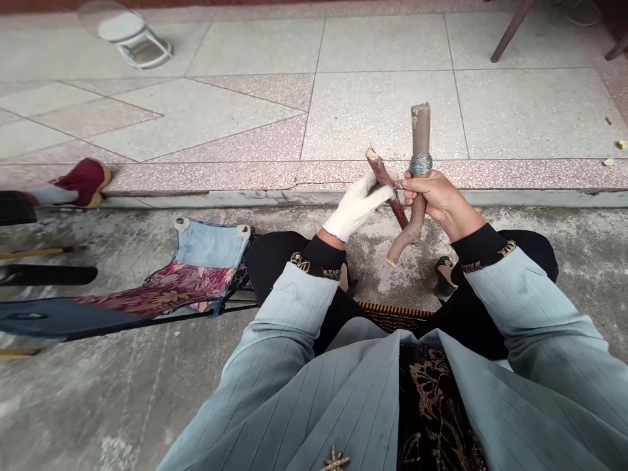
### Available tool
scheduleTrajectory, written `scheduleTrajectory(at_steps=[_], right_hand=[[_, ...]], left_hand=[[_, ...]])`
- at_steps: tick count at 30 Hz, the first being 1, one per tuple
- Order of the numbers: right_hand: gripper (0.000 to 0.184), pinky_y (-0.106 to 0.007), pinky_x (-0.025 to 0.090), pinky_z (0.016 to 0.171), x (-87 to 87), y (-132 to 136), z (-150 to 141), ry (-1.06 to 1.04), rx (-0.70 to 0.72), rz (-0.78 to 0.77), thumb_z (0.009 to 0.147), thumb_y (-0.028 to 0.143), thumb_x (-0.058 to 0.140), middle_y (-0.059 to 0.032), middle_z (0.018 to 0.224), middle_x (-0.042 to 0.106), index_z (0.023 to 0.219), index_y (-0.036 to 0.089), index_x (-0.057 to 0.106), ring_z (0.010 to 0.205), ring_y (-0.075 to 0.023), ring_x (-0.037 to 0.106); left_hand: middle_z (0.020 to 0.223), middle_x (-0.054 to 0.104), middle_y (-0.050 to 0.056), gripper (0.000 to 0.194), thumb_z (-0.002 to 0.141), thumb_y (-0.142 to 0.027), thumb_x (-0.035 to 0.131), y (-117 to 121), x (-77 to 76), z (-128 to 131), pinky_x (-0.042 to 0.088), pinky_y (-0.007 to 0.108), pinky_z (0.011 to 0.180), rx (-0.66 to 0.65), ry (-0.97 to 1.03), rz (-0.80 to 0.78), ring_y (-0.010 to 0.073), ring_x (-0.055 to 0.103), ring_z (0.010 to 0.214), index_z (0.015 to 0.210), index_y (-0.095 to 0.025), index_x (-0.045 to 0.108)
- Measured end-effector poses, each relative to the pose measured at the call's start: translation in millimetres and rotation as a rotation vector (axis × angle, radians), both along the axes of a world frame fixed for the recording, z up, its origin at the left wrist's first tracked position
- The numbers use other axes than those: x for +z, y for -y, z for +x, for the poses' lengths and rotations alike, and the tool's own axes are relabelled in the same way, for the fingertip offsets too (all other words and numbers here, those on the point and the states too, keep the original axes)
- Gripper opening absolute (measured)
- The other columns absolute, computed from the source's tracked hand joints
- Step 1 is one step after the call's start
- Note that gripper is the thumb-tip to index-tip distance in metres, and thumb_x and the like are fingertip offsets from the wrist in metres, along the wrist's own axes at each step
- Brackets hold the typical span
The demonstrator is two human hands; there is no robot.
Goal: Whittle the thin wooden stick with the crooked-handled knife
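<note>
My left hand, in a white knitted glove, is closed around a thin reddish-brown stick that tilts up to the left. Bare, my right hand grips a thicker grey-brown branch that bends at its lower end. Several turns of grey wire are wound around this branch, just above my right fingers. My right thumb and forefinger pinch close to the thin stick, at my left fingertips; what lies between them is too small to make out. The stick's lower end comes close to the bend of the branch.
A raised tiled step lies ahead, with a white stool at far left. A folding fabric chair stands to my left. Another person's red shoe rests by the step edge. A brown furniture leg shows at upper right.
</note>
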State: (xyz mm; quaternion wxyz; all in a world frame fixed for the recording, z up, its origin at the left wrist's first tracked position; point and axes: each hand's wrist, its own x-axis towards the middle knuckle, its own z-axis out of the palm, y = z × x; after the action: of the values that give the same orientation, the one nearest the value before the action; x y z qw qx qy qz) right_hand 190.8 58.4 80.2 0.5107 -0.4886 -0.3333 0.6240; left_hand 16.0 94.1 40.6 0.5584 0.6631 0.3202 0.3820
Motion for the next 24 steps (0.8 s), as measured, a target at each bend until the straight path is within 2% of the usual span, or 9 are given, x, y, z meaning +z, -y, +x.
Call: scheduleTrajectory(at_steps=[3, 6, 12, 18, 24], right_hand=[[0.020, -0.021, 0.038, 0.046, 1.6, 1, -2, 0.114, -0.006, 0.035, 0.062, 0.009, 0.074, 0.0048, 0.055, 0.049, 0.068, 0.017, 0.056, 0.048, -0.0070, 0.044], [0.019, -0.023, 0.039, 0.047, 0.6, 0, -1, 0.175, -0.027, 0.061, 0.062, 0.010, 0.073, 0.0042, 0.056, 0.051, 0.068, 0.017, 0.056, 0.049, -0.0081, 0.046], [0.016, -0.024, 0.038, 0.050, -1.4, 0, 2, 0.231, 0.001, 0.084, 0.060, 0.013, 0.071, 0.0033, 0.061, 0.053, 0.070, 0.017, 0.058, 0.052, -0.0082, 0.045], [0.017, -0.024, 0.038, 0.053, -0.2, 1, 1, 0.274, -0.055, 0.149, 0.060, 0.016, 0.068, 0.0027, 0.068, 0.055, 0.073, 0.018, 0.058, 0.058, -0.0089, 0.044], [0.017, -0.026, 0.041, 0.057, -6.2, -3, 4, 0.398, -0.076, 0.153, 0.061, 0.018, 0.071, 0.0015, 0.068, 0.056, 0.074, 0.018, 0.060, 0.063, -0.0124, 0.049]], left_hand=[[0.104, 0.070, 0.008, 0.052, 0.083, -0.058, 0.066, 2, -2.7, -1, 0.054, 0.025, 0.068, 0.026, 0.043, -0.062, 0.0146, 0.067, 0.081, 0.114, -0.017, 0.064], [0.102, 0.068, 0.007, 0.052, 0.084, -0.059, 0.065, 4, -4.5, -1, 0.054, 0.024, 0.061, 0.050, 0.107, -0.098, 0.0133, 0.067, 0.077, 0.115, -0.018, 0.061], [0.096, 0.067, 0.006, 0.049, 0.085, -0.057, 0.064, 5, -4.1, 0, 0.055, 0.023, 0.060, 0.081, 0.073, -0.094, 0.0111, 0.065, 0.071, 0.113, -0.018, 0.059], [0.097, 0.066, 0.005, 0.050, 0.081, -0.056, 0.070, 10, -0.6, 3, 0.053, 0.023, 0.054, 0.079, 0.116, -0.103, 0.0087, 0.062, 0.062, 0.110, -0.018, 0.058], [0.087, 0.066, 0.005, 0.052, 0.078, -0.057, 0.072, 13, 2.1, 4, 0.054, 0.025, 0.058, 0.039, 0.138, -0.180, 0.0118, 0.064, 0.065, 0.108, -0.018, 0.059]])
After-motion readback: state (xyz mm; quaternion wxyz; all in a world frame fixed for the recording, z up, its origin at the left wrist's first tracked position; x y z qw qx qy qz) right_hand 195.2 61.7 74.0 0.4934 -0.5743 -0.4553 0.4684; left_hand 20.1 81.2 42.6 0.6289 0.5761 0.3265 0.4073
